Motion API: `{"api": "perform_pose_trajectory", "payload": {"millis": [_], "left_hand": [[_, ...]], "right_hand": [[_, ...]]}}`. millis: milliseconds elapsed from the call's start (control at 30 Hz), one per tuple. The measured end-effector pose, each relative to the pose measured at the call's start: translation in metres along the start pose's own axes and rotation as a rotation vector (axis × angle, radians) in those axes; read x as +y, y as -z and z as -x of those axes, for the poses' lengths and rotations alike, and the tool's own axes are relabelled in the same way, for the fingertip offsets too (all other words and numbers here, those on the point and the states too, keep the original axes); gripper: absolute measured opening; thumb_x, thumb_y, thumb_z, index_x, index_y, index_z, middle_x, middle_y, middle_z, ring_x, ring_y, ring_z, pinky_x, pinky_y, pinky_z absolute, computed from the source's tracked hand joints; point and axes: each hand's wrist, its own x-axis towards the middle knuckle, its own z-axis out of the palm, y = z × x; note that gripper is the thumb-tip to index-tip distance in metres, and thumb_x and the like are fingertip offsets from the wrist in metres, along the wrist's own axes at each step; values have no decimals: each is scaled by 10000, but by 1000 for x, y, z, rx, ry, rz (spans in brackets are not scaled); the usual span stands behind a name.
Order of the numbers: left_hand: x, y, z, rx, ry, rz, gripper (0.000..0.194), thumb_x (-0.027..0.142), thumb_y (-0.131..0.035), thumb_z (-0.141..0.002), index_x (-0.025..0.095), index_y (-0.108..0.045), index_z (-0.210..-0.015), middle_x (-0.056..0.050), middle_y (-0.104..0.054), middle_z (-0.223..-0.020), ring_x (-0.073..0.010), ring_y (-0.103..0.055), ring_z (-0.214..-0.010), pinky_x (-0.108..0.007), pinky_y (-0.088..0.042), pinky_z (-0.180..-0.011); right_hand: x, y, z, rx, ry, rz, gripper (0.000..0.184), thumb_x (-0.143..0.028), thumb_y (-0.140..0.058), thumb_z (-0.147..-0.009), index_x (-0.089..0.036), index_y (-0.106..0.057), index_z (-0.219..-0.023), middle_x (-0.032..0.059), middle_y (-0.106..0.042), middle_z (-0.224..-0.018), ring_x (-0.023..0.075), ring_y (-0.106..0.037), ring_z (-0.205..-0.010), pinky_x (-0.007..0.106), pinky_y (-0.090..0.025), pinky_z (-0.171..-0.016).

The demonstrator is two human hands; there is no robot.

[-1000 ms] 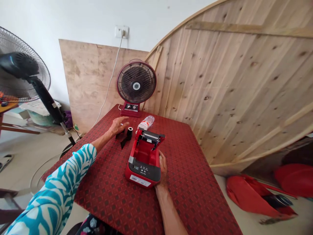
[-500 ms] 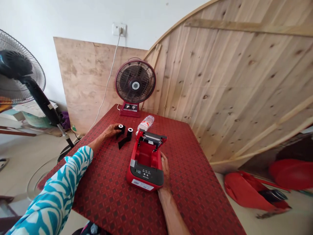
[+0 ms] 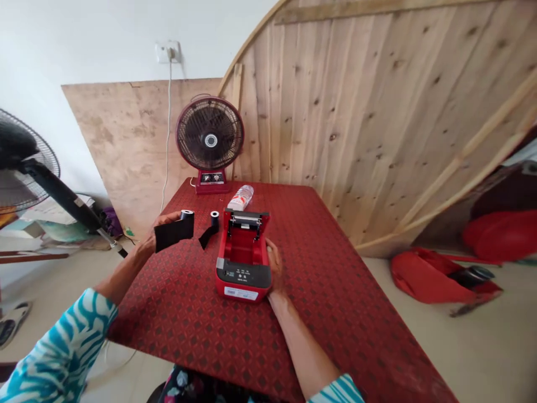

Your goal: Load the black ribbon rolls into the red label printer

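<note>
Left of centre, the left hand (image 3: 151, 237) grips a black roll (image 3: 187, 216), tail loose; the open red printer (image 3: 243, 274) sits rightward on the desk (image 3: 180, 313), long axis running up-frame, second roll (image 3: 214, 219) between. Nearer, the right hand (image 3: 275, 267) braces its right flank, grip unclear.

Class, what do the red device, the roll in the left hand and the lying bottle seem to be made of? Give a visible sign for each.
Red device: probably hard plastic, fairly glossy; smooth, rounded, moulded-looking edges.
Black roll in the left hand: perhaps paper or film, dull black; a thin, flat loose end.
Bottle: most likely thin clear plastic, shiny; see-through with bright highlights.
</note>
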Motion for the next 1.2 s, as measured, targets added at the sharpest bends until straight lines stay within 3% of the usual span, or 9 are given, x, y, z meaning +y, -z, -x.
{"api": "perform_pose_trajectory", "payload": {"millis": [100,233,400,500,667,833,933,1033,1200], "left_hand": [[33,-34,19,-184,59,-59,490,436,-722,-710,163,-670,-1113,-28,-687,-740,-114,-565,-550,-201,-412,-494],[58,-97,19,-436,-10,-218,453,406,-681,-749,152,-664,-1123,-57,-708,-953,-184,-637,-807,-273,-488,-709],[53,-135,-11,-444,-156,-712,351,377,-634,-754,197,-701,-1048,-18,-722,-898,-198,-648,-829,-264,-476,-728],[45,-140,-25,-418,-225,-966,287,345,-635,-743,251,-721,-1001,-2,-729,-883,-209,-658,-821,-260,-464,-720],[29,-146,-36,-379,-209,-1148,314,282,-720,-658,265,-722,-972,-30,-731,-895,-260,-667,-855,-285,-462,-743],[22,-154,-46,-469,-183,-1193,169,199,-685,-677,258,-740,-825,-27,-727,-772,-252,-674,-800,-287,-451,-732],[28,-150,-48,-565,-187,-1149,135,246,-666,-733,257,-746,-841,-24,-743,-838,-233,-678,-820,-273,-456,-746],[36,-137,-35,-558,-256,-965,242,332,-552,-851,246,-726,-995,-21,-736,-1009,-211,-667,-916,-265,-464,-808],[37,-115,13,-320,-278,-747,380,453,-529,-877,209,-670,-1133,-52,-709,-1085,-213,-658,-946,-304,-489,-850]], "right_hand": [[-5,-4,0,5,-50,-90,435,-459,-418,-848,-185,-630,-1111,105,-668,-1168,227,-577,-1106,399,-428,-972],[-4,-5,0,-4,-91,-160,433,-469,-454,-828,-196,-626,-1116,91,-661,-1180,226,-574,-1120,399,-419,-991],[0,-6,-1,-22,-57,-218,407,-447,-449,-846,-214,-623,-1131,66,-661,-1189,213,-573,-1138,402,-404,-1020],[3,-6,-2,-23,-45,-214,397,-443,-454,-846,-225,-630,-1128,61,-656,-1199,208,-566,-1149,394,-398,-1028],[7,-8,-3,-10,-32,-214,377,-428,-449,-850,-233,-637,-1112,53,-659,-1184,202,-568,-1130,383,-406,-1012],[6,-8,-3,-13,-26,-219,379,-411,-441,-849,-217,-636,-1111,60,-654,-1178,200,-564,-1131,384,-399,-1020],[4,-6,-2,-20,-30,-212,388,-411,-440,-849,-211,-631,-1122,65,-652,-1190,203,-559,-1140,389,-389,-1030],[0,-4,-1,-33,-43,-211,390,-421,-443,-853,-218,-626,-1131,62,-649,-1206,206,-557,-1152,394,-383,-1039],[-7,-4,1,-36,-77,-199,413,-432,-437,-851,-207,-613,-1149,75,-640,-1221,212,-558,-1151,389,-394,-1025]]}}
